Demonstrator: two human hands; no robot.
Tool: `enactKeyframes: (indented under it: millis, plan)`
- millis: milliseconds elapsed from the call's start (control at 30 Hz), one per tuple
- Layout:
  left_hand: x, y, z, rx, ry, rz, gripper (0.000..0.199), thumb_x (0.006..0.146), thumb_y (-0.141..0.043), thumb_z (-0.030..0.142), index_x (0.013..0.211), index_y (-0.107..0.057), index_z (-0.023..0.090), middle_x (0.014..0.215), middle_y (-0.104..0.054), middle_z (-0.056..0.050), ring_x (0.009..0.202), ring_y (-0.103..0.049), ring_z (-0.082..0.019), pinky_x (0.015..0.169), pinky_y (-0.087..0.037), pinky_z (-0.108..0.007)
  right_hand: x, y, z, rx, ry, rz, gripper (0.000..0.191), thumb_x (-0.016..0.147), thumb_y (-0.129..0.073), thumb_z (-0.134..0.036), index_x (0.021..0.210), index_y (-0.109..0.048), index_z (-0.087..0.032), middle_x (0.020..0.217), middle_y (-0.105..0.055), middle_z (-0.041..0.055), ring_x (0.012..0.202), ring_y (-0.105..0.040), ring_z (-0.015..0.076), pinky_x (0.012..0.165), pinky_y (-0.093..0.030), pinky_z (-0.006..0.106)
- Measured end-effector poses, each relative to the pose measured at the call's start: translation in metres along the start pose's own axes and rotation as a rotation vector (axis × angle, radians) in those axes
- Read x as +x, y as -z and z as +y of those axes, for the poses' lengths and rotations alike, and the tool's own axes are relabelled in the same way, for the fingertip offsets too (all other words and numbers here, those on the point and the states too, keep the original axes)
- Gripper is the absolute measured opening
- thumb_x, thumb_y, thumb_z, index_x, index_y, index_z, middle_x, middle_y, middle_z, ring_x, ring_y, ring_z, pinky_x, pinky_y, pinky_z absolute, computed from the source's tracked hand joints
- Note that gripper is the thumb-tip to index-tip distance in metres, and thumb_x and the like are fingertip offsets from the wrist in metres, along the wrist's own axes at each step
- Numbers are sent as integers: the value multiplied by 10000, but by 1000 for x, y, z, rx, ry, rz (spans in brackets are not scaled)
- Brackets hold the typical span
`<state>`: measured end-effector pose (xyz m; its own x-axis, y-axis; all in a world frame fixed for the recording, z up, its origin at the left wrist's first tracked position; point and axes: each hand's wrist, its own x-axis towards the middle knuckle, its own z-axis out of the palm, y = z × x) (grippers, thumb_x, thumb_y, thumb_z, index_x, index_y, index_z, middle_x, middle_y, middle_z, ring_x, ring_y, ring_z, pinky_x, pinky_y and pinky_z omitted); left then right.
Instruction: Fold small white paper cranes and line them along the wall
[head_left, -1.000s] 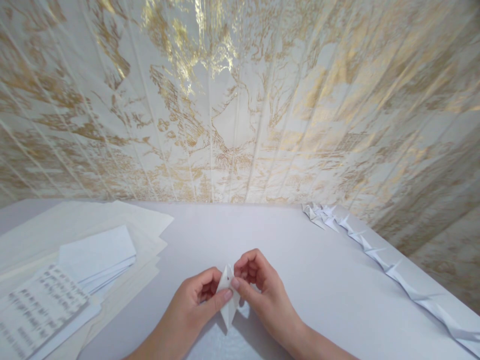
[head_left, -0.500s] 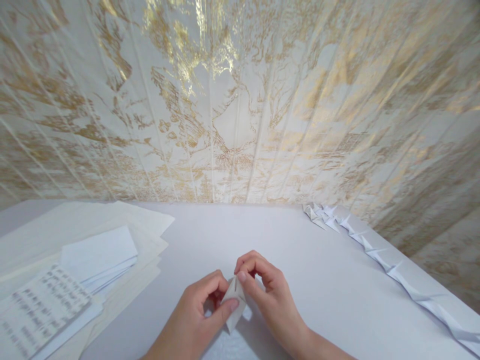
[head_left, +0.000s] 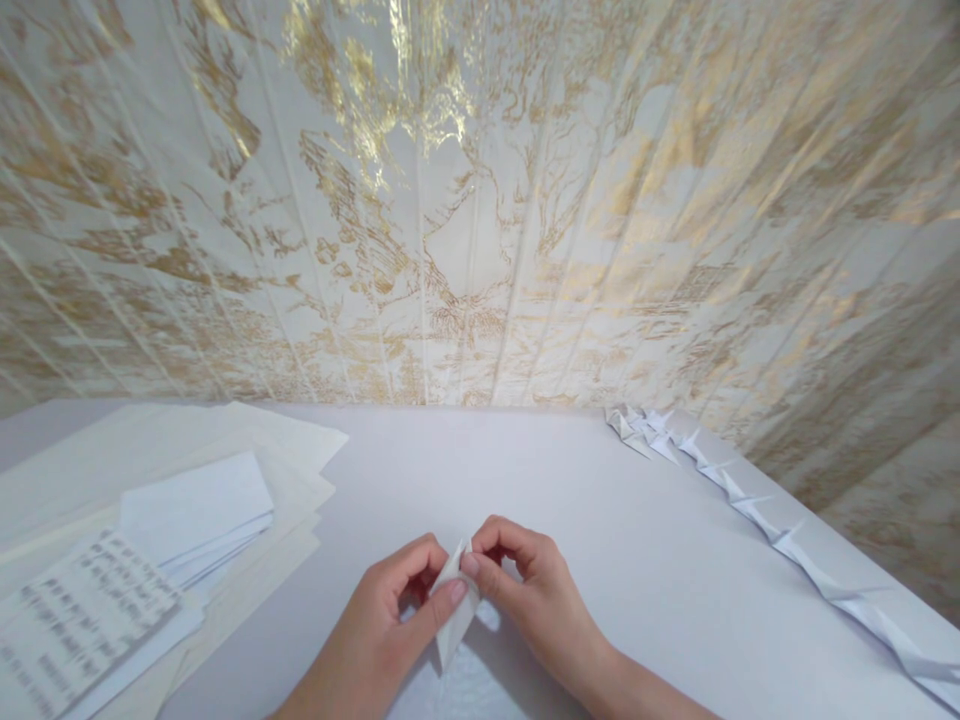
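Observation:
A small piece of folded white paper (head_left: pixel 456 618), narrow and diamond-shaped, is held between both hands just above the table. My left hand (head_left: pixel 397 605) is closed on its left side, the thumb pressed flat across the front face. The fingers behind the paper are partly hidden. My right hand (head_left: pixel 529 580) pinches the upper right edge near the tip between thumb and index finger. One point of the paper sticks up between the hands, and another points down toward me.
Along the right table edge runs a row of folded paper cranes (head_left: pixel 750 512). On the left lie large cream sheets (head_left: pixel 292 490), a stack of smaller white sheets (head_left: pixel 199 505) and a printed sheet (head_left: pixel 90 625). A gold-patterned curtain (head_left: pixel 465 240) hangs behind the white table (head_left: pixel 637 560).
The folded paper has turned and looks narrower, with its top point now showing. My right hand's fingertips have shifted slightly down and left along its upper edge.

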<state>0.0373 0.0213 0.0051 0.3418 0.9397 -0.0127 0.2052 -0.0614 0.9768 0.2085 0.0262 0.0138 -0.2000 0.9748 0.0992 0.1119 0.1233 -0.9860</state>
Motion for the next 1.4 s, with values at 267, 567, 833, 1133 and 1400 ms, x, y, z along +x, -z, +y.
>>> enactKeyframes:
  millis: [267, 567, 833, 1133, 1400]
  plan:
    - [0, 0, -3, -21, 29, -23, 394, 883, -554, 529, 674, -413, 226, 652, -314, 75, 635, -332, -138, 591, -279, -241, -1, 0, 0, 5, -28, -13, 311, 854, -598, -441, 704, -597, -168, 681, -513, -4, 674, -434, 152, 660, -343, 292]
    - [7, 7, -6, -32, 19, 9, 373, 853, -583, 507, 657, -465, 211, 665, -367, 63, 642, -387, -143, 600, -318, -243, 5, 4, -5, -70, -38, -72, 171, 804, -618, -316, 733, -592, -163, 639, -505, -33, 625, -433, 127, 621, -356, 260]
    - [8, 8, 6, 1, -24, 74, 336, 845, -601, 430, 610, -510, 207, 678, -422, 43, 660, -446, -157, 621, -343, -247, 3, 3, -1, -48, -30, -25, 168, 828, -619, -307, 737, -576, -173, 639, -504, -40, 606, -423, 113, 600, -356, 244]
    - [5, 8, 4, 168, -94, 81, 316, 905, -532, 409, 659, -467, 221, 698, -413, 50, 685, -462, -156, 663, -359, -239, 0, 0, 0, -117, 9, -53, 148, 854, -593, -279, 747, -555, -183, 660, -490, -41, 630, -430, 122, 619, -360, 247]
    - [6, 9, 3, 290, -188, 118, 272, 898, -514, 356, 662, -470, 227, 695, -464, 40, 673, -491, -161, 655, -367, -243, 1, 1, 3, -286, 134, -58, 168, 859, -636, -193, 710, -556, -185, 759, -561, -9, 725, -502, 140, 694, -388, 252]
